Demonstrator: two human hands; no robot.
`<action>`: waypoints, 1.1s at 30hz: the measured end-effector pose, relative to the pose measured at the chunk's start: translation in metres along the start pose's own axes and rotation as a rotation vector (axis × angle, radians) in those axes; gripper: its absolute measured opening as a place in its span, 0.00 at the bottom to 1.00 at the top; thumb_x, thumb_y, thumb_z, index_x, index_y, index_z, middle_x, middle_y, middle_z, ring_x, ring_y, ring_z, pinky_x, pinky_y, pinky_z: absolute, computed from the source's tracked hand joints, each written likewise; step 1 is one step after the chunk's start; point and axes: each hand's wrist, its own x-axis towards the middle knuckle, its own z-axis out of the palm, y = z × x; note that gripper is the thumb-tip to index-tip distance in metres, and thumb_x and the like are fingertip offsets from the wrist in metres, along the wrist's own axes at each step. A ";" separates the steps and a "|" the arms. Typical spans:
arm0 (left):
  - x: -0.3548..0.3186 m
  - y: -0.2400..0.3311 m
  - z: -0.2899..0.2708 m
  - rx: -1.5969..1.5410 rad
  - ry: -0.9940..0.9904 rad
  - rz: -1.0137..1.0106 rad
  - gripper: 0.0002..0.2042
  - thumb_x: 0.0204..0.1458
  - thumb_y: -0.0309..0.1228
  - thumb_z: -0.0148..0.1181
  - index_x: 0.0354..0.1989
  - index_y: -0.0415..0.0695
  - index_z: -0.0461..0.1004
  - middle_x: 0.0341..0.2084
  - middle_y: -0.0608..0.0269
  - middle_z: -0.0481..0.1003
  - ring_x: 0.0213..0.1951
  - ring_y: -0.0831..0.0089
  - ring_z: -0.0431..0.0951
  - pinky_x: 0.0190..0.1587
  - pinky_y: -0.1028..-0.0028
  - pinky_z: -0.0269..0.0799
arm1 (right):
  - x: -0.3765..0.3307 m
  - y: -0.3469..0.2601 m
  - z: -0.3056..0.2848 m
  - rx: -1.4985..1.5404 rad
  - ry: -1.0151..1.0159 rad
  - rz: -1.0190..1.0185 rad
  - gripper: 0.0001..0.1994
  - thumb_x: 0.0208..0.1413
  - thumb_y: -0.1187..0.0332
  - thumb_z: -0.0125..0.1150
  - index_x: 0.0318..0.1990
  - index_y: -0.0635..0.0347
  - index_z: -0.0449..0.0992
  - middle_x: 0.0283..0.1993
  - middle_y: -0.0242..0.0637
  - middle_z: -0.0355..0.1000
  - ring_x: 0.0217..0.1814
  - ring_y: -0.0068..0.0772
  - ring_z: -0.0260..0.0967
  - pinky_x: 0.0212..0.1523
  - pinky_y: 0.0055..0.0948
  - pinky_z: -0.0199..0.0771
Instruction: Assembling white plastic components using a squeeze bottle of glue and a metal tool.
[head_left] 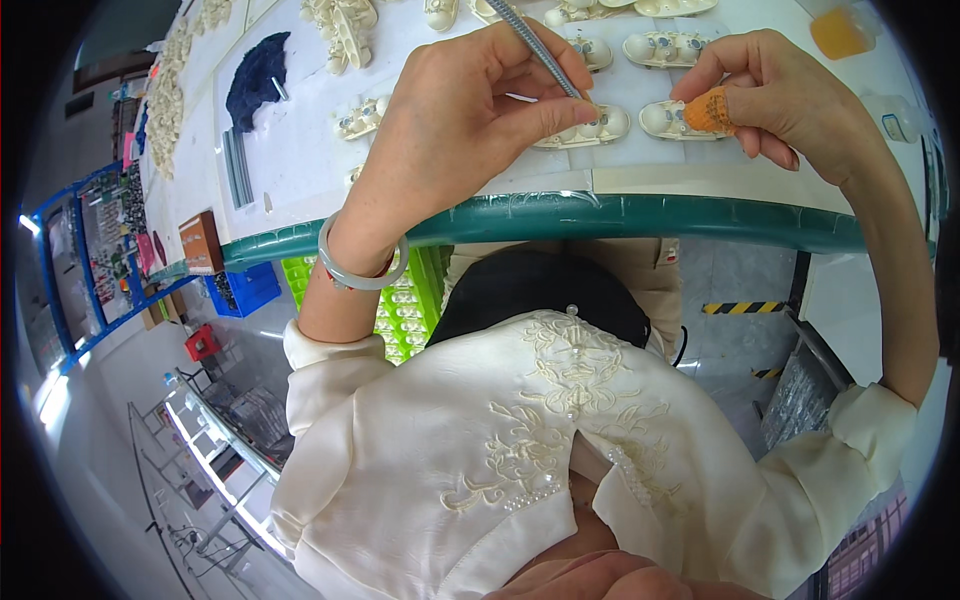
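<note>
Between the thumb and fingers of my left hand (pixel 455 125) is a slim grey ribbed rod-shaped tool (pixel 540 50), slanting down to the right. Its lower end meets a cream oval plastic part (pixel 585 130) with round bumps, partly covered by my fingers. My right hand (pixel 790 100) is closed at the right end of a similar cream part (pixel 660 120), gripping it by that end. An orange covering with dark marks (pixel 708 110) wraps what looks like the thumb tip. Another cream part (pixel 665 48) with bluish-grey round spots lies just beyond.
More cream parts (pixel 360 118) and a heap of small pieces (pixel 168 110) lie on the white table. A dark blue cloth (pixel 258 80) and grey rods (pixel 238 168) are at left, an amber container (pixel 843 33) far right. Green edging (pixel 640 215) borders the table; below stand lime-green trays (pixel 405 320).
</note>
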 end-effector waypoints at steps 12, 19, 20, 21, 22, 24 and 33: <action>0.001 0.013 0.009 0.339 0.042 0.046 0.05 0.42 0.19 0.61 0.29 0.36 0.72 0.25 0.66 0.75 0.31 0.79 0.78 0.37 0.79 0.76 | -0.006 -0.039 0.006 0.094 -0.080 -0.016 0.13 0.50 0.72 0.53 0.43 0.70 0.73 0.16 0.31 0.66 0.10 0.14 0.57 0.10 0.14 0.56; 0.000 0.011 0.010 0.294 0.048 0.058 0.05 0.42 0.17 0.60 0.29 0.35 0.73 0.25 0.67 0.75 0.30 0.79 0.77 0.38 0.79 0.76 | -0.010 -0.066 0.001 -0.002 -0.112 0.162 0.18 0.56 0.69 0.55 0.48 0.76 0.68 0.20 0.34 0.69 0.17 0.18 0.63 0.16 0.16 0.63; 0.000 0.011 0.010 0.275 0.056 0.065 0.05 0.42 0.17 0.60 0.28 0.35 0.73 0.25 0.67 0.75 0.30 0.79 0.77 0.38 0.79 0.76 | -0.008 -0.067 0.003 -0.006 -0.114 0.161 0.18 0.56 0.69 0.55 0.48 0.76 0.68 0.20 0.34 0.69 0.17 0.18 0.63 0.16 0.16 0.63; 0.000 0.010 0.010 0.274 0.059 0.063 0.05 0.42 0.17 0.60 0.28 0.35 0.73 0.25 0.67 0.75 0.30 0.79 0.77 0.38 0.79 0.76 | -0.006 -0.067 0.005 -0.019 -0.148 0.162 0.17 0.56 0.69 0.55 0.48 0.75 0.69 0.20 0.34 0.69 0.16 0.18 0.63 0.16 0.16 0.63; 0.000 0.010 0.010 0.284 0.059 0.060 0.05 0.42 0.17 0.60 0.28 0.35 0.73 0.25 0.67 0.75 0.30 0.79 0.77 0.38 0.79 0.76 | -0.004 -0.067 0.006 -0.028 -0.178 0.167 0.17 0.56 0.69 0.55 0.48 0.75 0.69 0.20 0.34 0.69 0.15 0.18 0.62 0.15 0.16 0.62; 0.000 0.010 0.009 0.291 0.057 0.060 0.05 0.42 0.17 0.60 0.29 0.35 0.73 0.25 0.66 0.75 0.30 0.80 0.77 0.38 0.79 0.76 | -0.002 -0.068 0.007 -0.066 -0.206 0.141 0.17 0.55 0.69 0.56 0.48 0.74 0.69 0.20 0.34 0.69 0.15 0.18 0.62 0.15 0.16 0.61; -0.001 0.007 0.009 0.320 0.080 0.099 0.05 0.42 0.18 0.60 0.28 0.37 0.73 0.23 0.67 0.75 0.28 0.79 0.78 0.37 0.80 0.76 | -0.006 -0.030 0.001 -0.189 -0.038 0.122 0.14 0.50 0.73 0.53 0.44 0.69 0.73 0.16 0.32 0.66 0.10 0.14 0.57 0.11 0.14 0.55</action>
